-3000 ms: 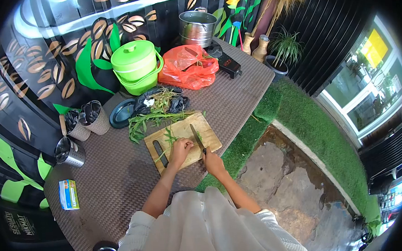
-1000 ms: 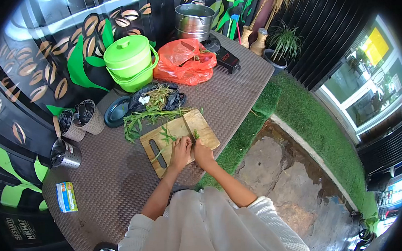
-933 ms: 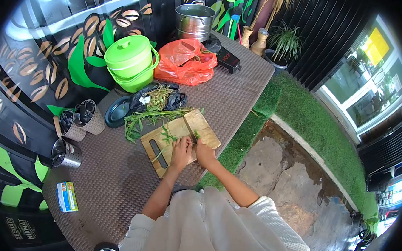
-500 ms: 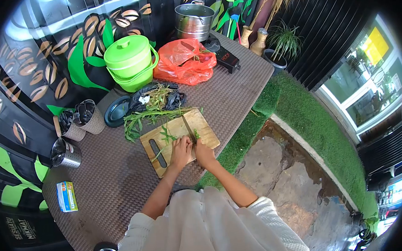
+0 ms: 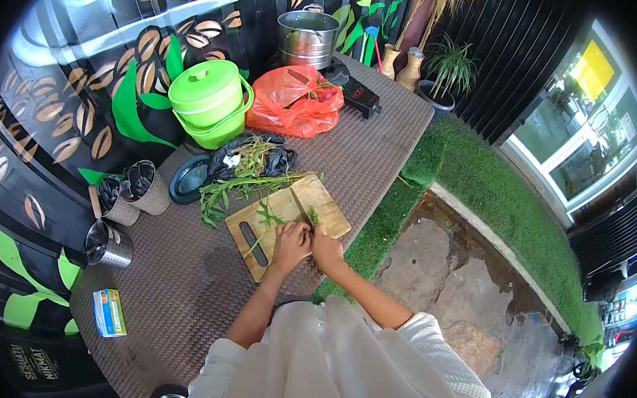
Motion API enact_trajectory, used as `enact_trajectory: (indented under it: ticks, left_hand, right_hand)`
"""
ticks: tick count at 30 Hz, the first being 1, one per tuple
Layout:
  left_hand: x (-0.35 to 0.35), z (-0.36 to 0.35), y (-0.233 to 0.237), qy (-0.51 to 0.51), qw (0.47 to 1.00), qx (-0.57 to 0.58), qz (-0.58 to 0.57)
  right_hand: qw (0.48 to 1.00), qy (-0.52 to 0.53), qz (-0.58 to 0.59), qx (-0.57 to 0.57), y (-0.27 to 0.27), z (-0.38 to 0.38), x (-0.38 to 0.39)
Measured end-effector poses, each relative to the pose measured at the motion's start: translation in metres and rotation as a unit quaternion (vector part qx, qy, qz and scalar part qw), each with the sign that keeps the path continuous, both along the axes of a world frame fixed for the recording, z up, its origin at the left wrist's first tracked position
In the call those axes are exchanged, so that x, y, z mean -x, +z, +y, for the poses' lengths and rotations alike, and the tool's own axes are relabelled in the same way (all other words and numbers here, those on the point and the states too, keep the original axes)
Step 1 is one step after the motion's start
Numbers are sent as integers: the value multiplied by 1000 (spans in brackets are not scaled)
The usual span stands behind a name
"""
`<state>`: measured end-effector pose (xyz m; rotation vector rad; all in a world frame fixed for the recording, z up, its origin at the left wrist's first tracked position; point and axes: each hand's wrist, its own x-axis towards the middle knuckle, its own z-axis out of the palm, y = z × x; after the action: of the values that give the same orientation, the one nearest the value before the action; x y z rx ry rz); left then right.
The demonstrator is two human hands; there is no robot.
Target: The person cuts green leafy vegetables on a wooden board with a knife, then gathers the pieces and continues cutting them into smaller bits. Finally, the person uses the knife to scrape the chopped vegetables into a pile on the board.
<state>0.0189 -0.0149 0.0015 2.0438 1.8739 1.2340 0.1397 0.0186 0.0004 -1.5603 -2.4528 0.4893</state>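
in the head view, a smooth black wall panel (image 5: 37,361) bears pale lettering that reads "sesuatu nikmat"; a black boxy appliance (image 5: 360,98) shows red letters too small to read surely, as is the print on a small blue, white and yellow carton (image 5: 109,312) on the brown woven-textured counter (image 5: 170,281). the left hand's (image 5: 292,246) grip is curled together on a thin green leafy stem (image 5: 264,239), lying across a pale rectangular wooden chopping board (image 5: 327,198). the right hand's (image 5: 327,252) grip is clamped round the hidden handle of a long dark-bladed knife (image 5: 299,204). three seconds ago the hands were apart; now they sit close together, and chopped green bits (image 5: 314,215) show more fully right of the blade.
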Motion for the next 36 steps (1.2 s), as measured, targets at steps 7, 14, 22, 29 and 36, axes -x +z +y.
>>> enact_trajectory:
  ticks: [7, 14, 22, 29, 36]
  left_hand:
    - [5, 5, -15, 18, 997, 13, -73]
    - [7, 6, -22, 39, 990, 13, -134]
    - [3, 5, -16, 49, 985, -2, -163]
    - [5, 6, -17, 44, 988, 0, -151]
    - [2, 5, -12, 55, 987, 4, -150]
  right_hand:
    - [997, 48, -43, 34, 8, 19, -13]
    - [997, 65, -47, 19, 18, 3, -21]
    - [998, 57, -34, -14, -6, 17, -2]
    - [995, 92, -27, 19, 1, 25, -17]
    - [998, 13, -23, 65, 4, 2, 1]
